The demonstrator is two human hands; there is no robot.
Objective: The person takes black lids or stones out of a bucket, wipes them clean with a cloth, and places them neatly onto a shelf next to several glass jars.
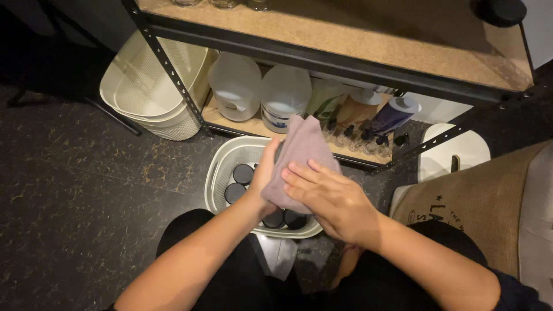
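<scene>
A greyish-mauve cloth is held up over a white basket on the floor. My left hand grips the cloth from the left side, seemingly around something wrapped inside that I cannot see. My right hand lies flat over the lower part of the cloth, fingers spread on it. Inside the basket stand several jars with black lids, partly hidden by my hands.
A metal shelf rack with chipboard shelves stands ahead. On its low shelf are two large clear jugs and several spray bottles. Stacked white baskets stand at left, a brown burlap bag at right. The floor is dark.
</scene>
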